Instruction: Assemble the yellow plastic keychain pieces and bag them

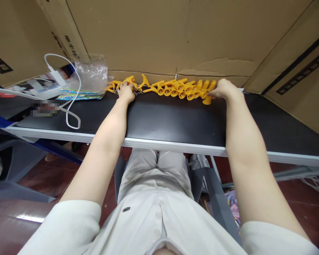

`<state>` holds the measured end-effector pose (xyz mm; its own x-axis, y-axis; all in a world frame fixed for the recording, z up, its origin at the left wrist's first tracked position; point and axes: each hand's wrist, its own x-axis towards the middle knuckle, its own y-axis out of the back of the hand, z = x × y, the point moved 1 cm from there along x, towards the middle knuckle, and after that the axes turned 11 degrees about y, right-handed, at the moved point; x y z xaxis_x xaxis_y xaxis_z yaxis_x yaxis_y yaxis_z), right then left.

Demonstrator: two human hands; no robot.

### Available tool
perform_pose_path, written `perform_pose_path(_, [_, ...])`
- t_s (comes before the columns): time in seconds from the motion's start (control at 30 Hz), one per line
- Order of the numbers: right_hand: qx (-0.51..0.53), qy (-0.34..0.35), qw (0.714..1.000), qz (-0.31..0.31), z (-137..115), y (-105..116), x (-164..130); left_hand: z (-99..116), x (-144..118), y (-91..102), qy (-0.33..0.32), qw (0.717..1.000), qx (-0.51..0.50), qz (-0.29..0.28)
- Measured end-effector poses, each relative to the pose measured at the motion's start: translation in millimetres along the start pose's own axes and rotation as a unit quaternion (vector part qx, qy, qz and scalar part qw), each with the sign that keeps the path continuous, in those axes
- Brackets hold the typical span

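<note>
Nearest to the camera is the person's pale shirt, and below it both bare forearms reach forward over the white front edge of the black table. I take this table as the landmark.

At the far edge of the table, just against the cardboard wall, lies a row of small yellow plastic toys. They look like trumpet or horn shapes with short metal chains, but the details are too small to be sure. The left hand rests palm down on the left part of the row, its fingers curled over a few pieces and some chain. The right hand touches the right end of the row, with the fingertips closed lightly on one piece; I cannot tell if it really pinches it.

I judge these pieces to be very light, stiff and smooth, so they would slide easily on the table and roll when pushed. The chains may tangle with each other. A good place to hold seems to be the narrow stem, not the wide bell.

On the far left of the table are a clear plastic bag, a striped colourful packet under it, and a white charger with cable.
</note>
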<state>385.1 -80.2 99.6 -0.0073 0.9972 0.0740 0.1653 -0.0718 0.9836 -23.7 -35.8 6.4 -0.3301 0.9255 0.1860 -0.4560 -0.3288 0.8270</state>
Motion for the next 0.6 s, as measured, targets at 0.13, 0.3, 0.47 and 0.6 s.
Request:
perform_pose_path(0.13, [-0.014, 0.015, 1.0, -0.017, -8.7, -0.3, -0.2, 2.8, -3.0, -0.3, 0.004, 1.0, 0.006, -0.01])
perform_pose_path(0.3, [-0.016, 0.044, 0.999, -0.024, -10.2, -2.9, 4.3, 6.7, -5.6, 0.1, 0.004, 0.998, 0.057, 0.001])
perform_pose_path(0.47, [-0.008, 0.057, 0.998, -0.037, -13.6, -5.6, 5.8, 2.9, -0.5, -2.4, 0.005, 0.999, 0.043, -0.01])
perform_pose_path(0.6, [-0.007, 0.089, 0.995, -0.037, -19.7, -9.9, 7.0, 4.4, -2.0, -0.6, 0.007, 0.997, 0.069, -0.02])
